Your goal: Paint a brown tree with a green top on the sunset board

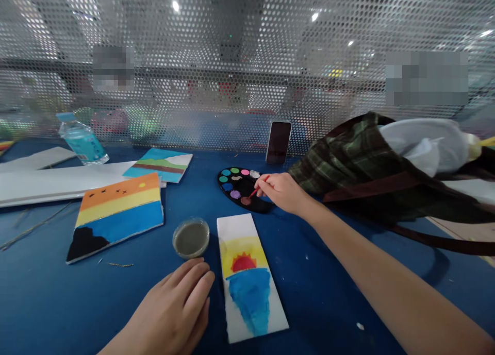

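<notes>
My right hand (284, 191) is closed round a thin red paintbrush (258, 188), whose tip touches a reddish well at the near edge of the black oval paint palette (236, 194). My left hand (174, 308) lies flat on the blue table, fingers stretched out, just left of a narrow white board (249, 275) painted with a yellow sky, a red sun and blue water. A small round cup of murky water (191, 237) stands just beyond my left fingertips.
A sunset painting (116, 213) and a landscape painting (159, 164) lie at the left, beside white boards (42, 182) and a water bottle (82, 141). A phone (279, 141) leans on the perforated screen. A plaid bag with white cloth (371, 164) fills the right.
</notes>
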`<state>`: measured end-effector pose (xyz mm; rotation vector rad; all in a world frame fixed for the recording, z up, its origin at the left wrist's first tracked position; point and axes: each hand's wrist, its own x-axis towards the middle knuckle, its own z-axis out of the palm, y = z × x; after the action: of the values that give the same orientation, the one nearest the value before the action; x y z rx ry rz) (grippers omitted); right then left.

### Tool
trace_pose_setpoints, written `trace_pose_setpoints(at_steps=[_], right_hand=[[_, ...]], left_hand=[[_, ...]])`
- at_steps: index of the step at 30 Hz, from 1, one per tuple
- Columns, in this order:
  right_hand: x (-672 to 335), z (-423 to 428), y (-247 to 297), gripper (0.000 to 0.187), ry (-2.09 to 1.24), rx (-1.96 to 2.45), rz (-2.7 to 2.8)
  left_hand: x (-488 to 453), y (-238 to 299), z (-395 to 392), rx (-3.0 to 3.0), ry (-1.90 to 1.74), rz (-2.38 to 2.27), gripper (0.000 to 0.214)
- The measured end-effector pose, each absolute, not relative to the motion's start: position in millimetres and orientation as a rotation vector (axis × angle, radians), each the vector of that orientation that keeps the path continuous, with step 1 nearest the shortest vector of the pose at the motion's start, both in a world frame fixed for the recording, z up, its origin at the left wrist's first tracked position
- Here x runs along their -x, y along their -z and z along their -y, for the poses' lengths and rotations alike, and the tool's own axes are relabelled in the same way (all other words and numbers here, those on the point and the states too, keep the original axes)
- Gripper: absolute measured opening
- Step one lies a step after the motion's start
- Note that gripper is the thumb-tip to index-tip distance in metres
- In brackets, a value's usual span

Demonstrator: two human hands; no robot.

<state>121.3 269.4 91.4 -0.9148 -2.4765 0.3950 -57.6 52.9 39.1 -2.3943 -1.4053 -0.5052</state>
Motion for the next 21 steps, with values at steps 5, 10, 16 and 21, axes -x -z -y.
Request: trace_pose_setpoints(at_steps=[5,10,16,21], right_hand=[[-121.4,-270.5,-91.5,0.037,-0.405,0.914,2.463],[-121.6,-271.9,-89.6,0.032,-0.428,0.917,2.455],[-122.2,-272.1,-88.9,0.034,-0.462,0.9,2.447],[-123.2,-273.0,-88.3,0.035,-0.454,0.901,2.438]], left_hand=[[56.4,-39.8,-53.2,2.389,0.515,1.408,0.025],[57.3,-39.9,-54.7,2.39,0.533,1.394,0.024],[57.2,-38.4,-54.6,2.369,0.547,1.355,0.025],[56.3,-39.0,-56.4,2.328,0.558,1.299,0.025]])
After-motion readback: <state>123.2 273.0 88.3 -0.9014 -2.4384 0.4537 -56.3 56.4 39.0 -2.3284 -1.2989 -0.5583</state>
